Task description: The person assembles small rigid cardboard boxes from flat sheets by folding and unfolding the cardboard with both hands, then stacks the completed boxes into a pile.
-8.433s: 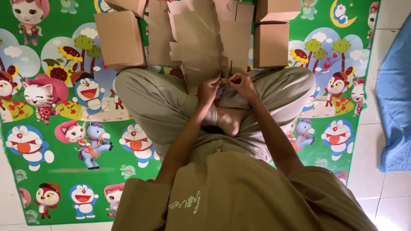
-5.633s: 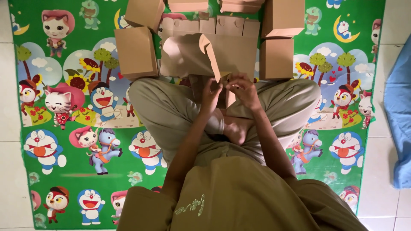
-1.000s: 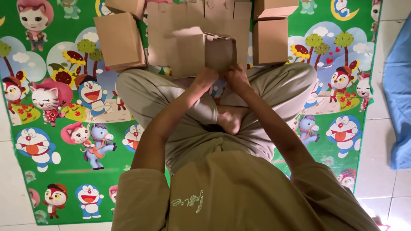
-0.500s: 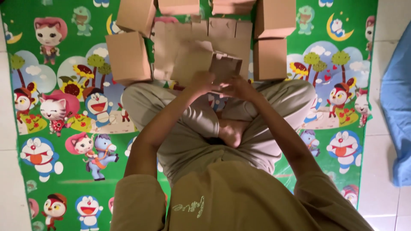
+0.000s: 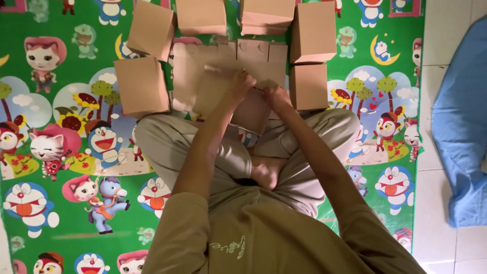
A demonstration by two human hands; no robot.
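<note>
Both hands, left hand (image 5: 242, 81) and right hand (image 5: 275, 94), are gripping the half-folded box (image 5: 243, 101) at 12 o'clock above the knees; pressing flaps squarely is best, away from finished boxes (image 5: 142, 85).

Home setting, floor level. A green children's play mat (image 5: 61, 152) printed with cartoon cats and animals is lying over a pale tiled floor (image 5: 446, 243). A person is sitting cross-legged and barefoot on the mat, not working at any bench. Small brown cardboard boxes (image 5: 310, 31) are standing in loose rows on the mat ahead of the knees. A blue cloth (image 5: 459, 127) is lying crumpled on the tiles beside the mat.
</note>
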